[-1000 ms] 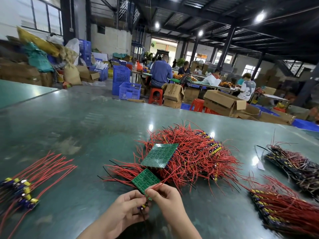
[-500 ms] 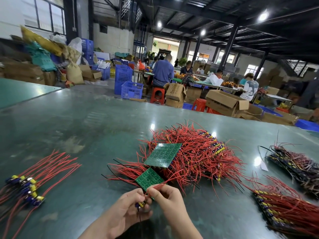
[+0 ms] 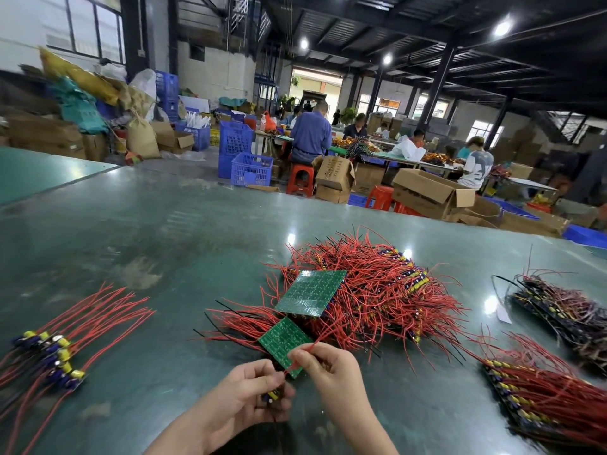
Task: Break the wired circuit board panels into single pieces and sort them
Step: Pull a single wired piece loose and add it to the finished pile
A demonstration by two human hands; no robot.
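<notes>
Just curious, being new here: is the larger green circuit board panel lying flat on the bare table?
No, the larger green circuit board panel rests tilted on top of the heap of red wires, not on the table.

Dim warehouse hall: dark steel roof beams, ceiling lamps, blue crates, cardboard boxes.

both forearms bare, reaching in from the near edge of the counter and meeting close together just above it. left hand palm half up, fingers curled, thumb pressed over something small in its grip. right hand knuckles up, fingers curled, thumb and forefinger pinched together at the tips.
</notes>
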